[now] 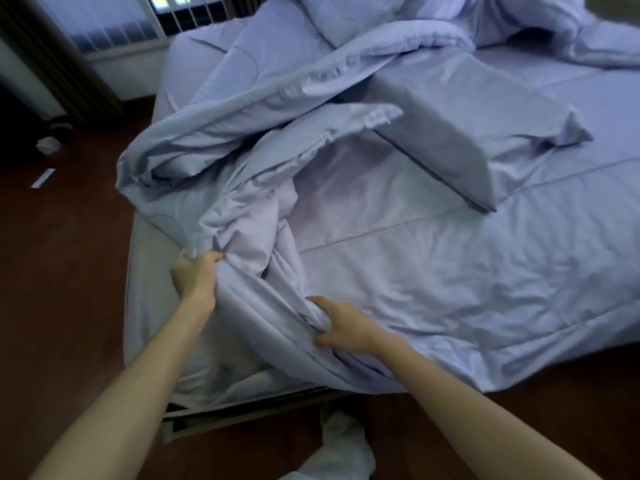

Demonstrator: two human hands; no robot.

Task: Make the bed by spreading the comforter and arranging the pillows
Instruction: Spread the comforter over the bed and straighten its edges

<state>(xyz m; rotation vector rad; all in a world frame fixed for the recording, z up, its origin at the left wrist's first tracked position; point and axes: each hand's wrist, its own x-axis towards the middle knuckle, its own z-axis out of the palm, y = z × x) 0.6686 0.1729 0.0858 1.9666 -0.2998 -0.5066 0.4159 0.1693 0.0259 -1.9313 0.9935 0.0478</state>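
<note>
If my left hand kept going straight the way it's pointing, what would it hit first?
The comforter: your left hand grips its bunched edge, and its heaped folds lie straight ahead, probably before the pillow.

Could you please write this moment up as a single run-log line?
phase: spreading | left hand: grips bunched pale lilac fabric comforter | right hand: grips same comforter | grey-lilac rectangular pillow: askew mid-bed, not yet arranged

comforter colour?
Plain pale lavender-blue comforter, no pattern; head view, the only one.
</note>
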